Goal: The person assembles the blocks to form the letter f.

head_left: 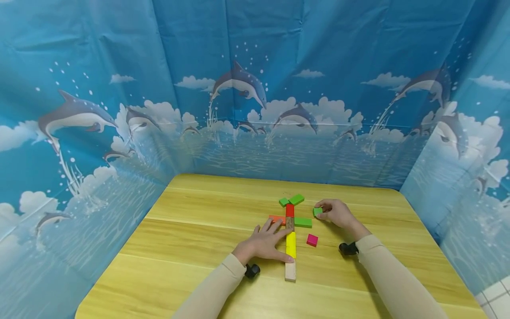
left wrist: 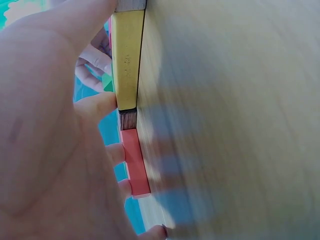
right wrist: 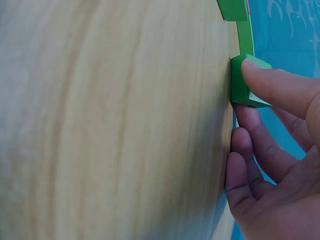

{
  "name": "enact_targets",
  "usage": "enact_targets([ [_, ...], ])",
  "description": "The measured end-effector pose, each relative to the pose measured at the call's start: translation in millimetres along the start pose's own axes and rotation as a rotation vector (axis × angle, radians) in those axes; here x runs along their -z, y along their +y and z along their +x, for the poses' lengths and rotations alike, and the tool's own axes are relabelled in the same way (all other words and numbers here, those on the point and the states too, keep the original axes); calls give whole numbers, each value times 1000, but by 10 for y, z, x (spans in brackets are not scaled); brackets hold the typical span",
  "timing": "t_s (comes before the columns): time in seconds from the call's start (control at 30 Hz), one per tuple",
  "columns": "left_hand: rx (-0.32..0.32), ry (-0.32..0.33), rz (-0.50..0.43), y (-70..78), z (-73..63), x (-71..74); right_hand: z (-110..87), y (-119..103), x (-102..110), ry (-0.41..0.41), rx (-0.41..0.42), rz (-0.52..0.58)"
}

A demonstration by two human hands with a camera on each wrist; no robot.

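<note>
A column of blocks lies flat on the table: a red block (head_left: 290,210) at the far end, a dark brown block (head_left: 290,225), a yellow block (head_left: 291,243) and a pale wooden block (head_left: 290,271). My left hand (head_left: 263,244) spreads its fingers over the column. Its fingertips touch the yellow block and the orange-red block (left wrist: 135,162) left of the brown one; the thumb reaches the pale block. To the right, my right hand (head_left: 338,214) pinches a small green block (right wrist: 241,82) between thumb and fingers, at the table surface. A long green block (head_left: 303,223) sits right of the brown one.
Two green blocks, a small one (head_left: 283,202) and a longer one (head_left: 296,200), lie beyond the red block. A pink block (head_left: 312,240) rests apart, between the hands. A blue dolphin-print curtain (head_left: 255,146) hangs behind and beside the wooden table (head_left: 179,248).
</note>
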State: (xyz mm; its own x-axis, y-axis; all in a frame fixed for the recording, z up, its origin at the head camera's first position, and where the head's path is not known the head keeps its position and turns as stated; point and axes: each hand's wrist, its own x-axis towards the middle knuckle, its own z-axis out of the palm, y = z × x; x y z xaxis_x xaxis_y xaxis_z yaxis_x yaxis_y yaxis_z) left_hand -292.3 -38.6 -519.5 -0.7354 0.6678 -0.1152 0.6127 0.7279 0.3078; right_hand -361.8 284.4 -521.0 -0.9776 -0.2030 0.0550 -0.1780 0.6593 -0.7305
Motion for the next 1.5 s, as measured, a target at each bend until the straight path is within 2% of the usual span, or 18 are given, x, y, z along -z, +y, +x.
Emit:
enact_targets([
  [0.13, 0, 3, -4, -2, 5, -2, 11, 20, -2, 12, -26, 23],
  [0.53, 12, -9, -4, 7, -12, 11, 16, 75, -1, 0, -1, 81],
  [0.67, 24, -34, -5, -12, -3, 7, 30, 67, 0, -5, -9, 108],
  [1.0, 15, -29, -13, 0, -8, 25, 163, 40, 37, 7, -108, 203],
  [1.3, 9, -30, -30, 27, -35, 75, 306, -4, 20, 6, -144, 216],
  [1.5, 17, -32, -21, 25, -21, 50, 363, -19, 8, -3, -164, 254],
])
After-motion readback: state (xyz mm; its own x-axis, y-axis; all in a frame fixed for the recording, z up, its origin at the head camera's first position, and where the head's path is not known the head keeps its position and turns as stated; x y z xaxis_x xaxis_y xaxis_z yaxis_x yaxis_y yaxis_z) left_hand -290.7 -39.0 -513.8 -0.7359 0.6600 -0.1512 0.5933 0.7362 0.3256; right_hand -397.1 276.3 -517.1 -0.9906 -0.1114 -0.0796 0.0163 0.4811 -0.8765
